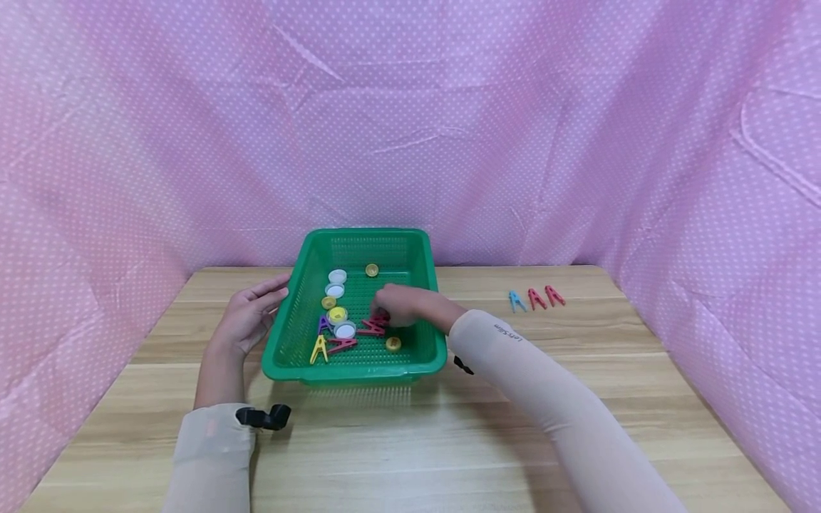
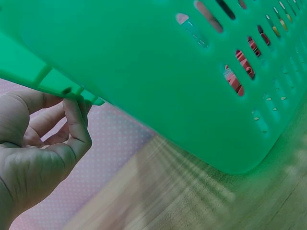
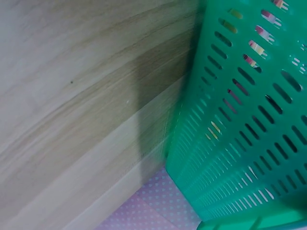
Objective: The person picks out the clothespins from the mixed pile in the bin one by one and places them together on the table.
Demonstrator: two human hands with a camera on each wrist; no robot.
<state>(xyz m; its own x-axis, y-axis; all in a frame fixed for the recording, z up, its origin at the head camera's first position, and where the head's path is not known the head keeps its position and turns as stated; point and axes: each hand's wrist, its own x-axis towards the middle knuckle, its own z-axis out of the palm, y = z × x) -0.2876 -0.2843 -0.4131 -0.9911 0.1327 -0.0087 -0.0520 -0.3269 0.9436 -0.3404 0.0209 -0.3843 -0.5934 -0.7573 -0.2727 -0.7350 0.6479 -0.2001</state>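
A green plastic basket [image 1: 359, 372] stands on the wooden table, holding clothespins and round caps. My left hand [image 1: 246, 317] is at its left side; in the left wrist view the thumb and fingers [image 2: 76, 122] pinch its rim. My right hand [image 1: 400, 305] reaches inside, fingers down at several red clothespins [image 1: 372, 329]; the fingertips are hidden, so a grip cannot be made out. Left of them lie a yellow clothespin [image 1: 318, 350], a purple clothespin [image 1: 323, 325] and another red clothespin [image 1: 342, 345]. White caps [image 1: 335, 290] and gold caps [image 1: 393, 344] lie around them.
On the table [image 1: 359, 456], right of the basket, a blue clothespin [image 1: 517, 301] and two red clothespins [image 1: 536, 298] lie in a row. A pink dotted cloth [image 1: 410, 128] hangs behind and at both sides. The right wrist view shows only the basket's slotted wall [image 3: 249, 129], table and cloth.
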